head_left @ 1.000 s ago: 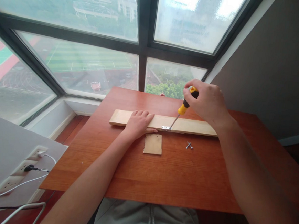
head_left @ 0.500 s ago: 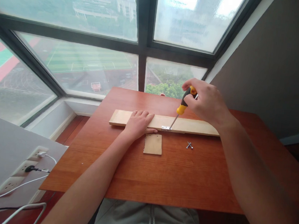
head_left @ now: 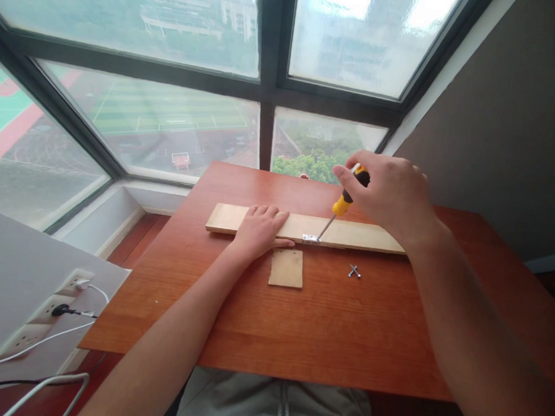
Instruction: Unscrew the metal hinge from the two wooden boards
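Right of centre, my right hand [head_left: 389,190] grips a screwdriver [head_left: 342,205], tip at a metal plate [head_left: 309,239] on the board [head_left: 362,235]; mid-frame, my left hand [head_left: 259,229] lies open across that board.

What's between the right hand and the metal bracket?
The screwdriver, handle in the right hand, shaft slanting down to the metal bracket; head view.

The screwdriver [head_left: 342,206] in the right grip [head_left: 385,187] is yellow and black; below the grip, the bracket [head_left: 311,239] is silver, the board [head_left: 359,235] pale cream, the screws [head_left: 354,272] silver-grey, the surface [head_left: 335,334] reddish-brown with wood grain.
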A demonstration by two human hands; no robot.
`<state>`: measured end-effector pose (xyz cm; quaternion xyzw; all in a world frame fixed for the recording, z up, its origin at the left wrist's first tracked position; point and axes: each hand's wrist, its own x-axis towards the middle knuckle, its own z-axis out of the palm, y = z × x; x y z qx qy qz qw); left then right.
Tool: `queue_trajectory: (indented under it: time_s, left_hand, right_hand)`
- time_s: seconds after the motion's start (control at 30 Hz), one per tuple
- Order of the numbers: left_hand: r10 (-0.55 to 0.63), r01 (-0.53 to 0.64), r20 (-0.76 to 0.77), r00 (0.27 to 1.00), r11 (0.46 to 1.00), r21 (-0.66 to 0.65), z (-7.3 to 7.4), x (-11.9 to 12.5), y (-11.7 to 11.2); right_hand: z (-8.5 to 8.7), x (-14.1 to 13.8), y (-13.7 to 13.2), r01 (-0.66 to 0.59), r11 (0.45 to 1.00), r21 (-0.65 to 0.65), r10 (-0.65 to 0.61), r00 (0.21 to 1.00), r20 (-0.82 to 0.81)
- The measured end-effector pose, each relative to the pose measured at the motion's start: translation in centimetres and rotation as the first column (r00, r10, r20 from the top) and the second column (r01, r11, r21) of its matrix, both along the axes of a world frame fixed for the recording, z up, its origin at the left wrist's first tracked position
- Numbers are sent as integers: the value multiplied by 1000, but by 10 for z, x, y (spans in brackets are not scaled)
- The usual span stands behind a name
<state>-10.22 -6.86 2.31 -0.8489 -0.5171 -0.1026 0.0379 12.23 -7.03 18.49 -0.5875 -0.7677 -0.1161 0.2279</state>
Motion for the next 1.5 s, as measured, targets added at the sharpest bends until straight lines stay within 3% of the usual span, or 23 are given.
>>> queue_trajectory:
  time_s: [0.23, 0.47, 0.7, 0.9, 1.07, 1.27, 1.5]
  left_hand:
    - [-3, 2, -7, 1000, 1000, -10, 2, 1, -1]
    - [-4, 4, 2, 1000, 1000, -11, 2, 1, -2]
    - [-8, 8, -6, 1000, 1000, -5, 2, 1, -2]
    - [-6, 6, -4, 1000, 1000, -1, 3, 1, -2]
    - [4, -4, 3, 1000, 1000, -2, 2, 1, -2]
    - [12, -12, 7, 1000, 1000, -2, 3, 2, -3]
    - [13, -13, 9, 1000, 1000, -2, 2, 2, -2]
  right_hand:
    - [-1, 3, 6, -118, 992, -39, 113, 988, -104]
    - [-3, 1, 6, 16, 1000, 0, -16, 999, -34]
    - [3, 0, 4, -222, 969, -110, 204, 967, -154]
    - [-1, 1, 5, -29, 999, -15, 28, 998, -54]
    - [0, 3, 5, -133, 989, -68, 127, 988, -93]
    - [0, 2, 3, 37, 999, -32, -36, 999, 13]
    - [0, 4, 2, -52, 996, -76, 47, 997, -61]
